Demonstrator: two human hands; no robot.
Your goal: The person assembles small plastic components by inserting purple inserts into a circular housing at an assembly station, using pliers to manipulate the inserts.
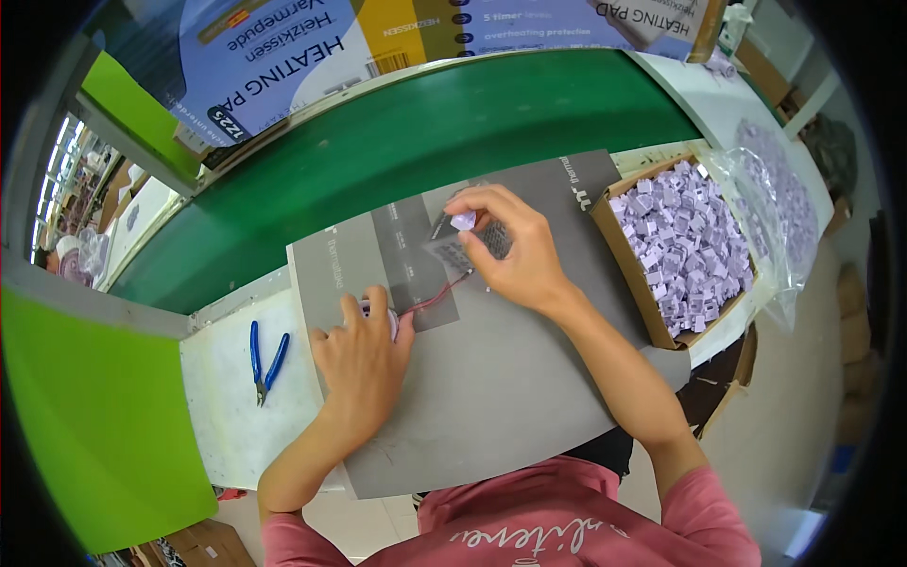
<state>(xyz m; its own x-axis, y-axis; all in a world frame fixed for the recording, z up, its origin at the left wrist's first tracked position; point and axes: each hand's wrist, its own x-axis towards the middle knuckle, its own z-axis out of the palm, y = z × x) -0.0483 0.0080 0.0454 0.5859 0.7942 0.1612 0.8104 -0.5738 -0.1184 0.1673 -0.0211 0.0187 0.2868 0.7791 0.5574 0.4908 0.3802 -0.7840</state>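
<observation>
My left hand rests on the grey printed cardboard sheet, its fingers curled over a whitish rounded part that is mostly covered. From that part, thin reddish wires run up and right to small ends below my right hand. Between thumb and forefinger, my right hand pinches a small lilac plastic piece above the sheet. Many similar lilac pieces fill an open cardboard box to the right of that hand.
Blue-handled nippers lie on the white tabletop at left. The cardboard box stands at the sheet's right edge, beside a clear plastic bag of lilac pieces. Beyond runs a green conveyor belt, with printed blue cartons behind it.
</observation>
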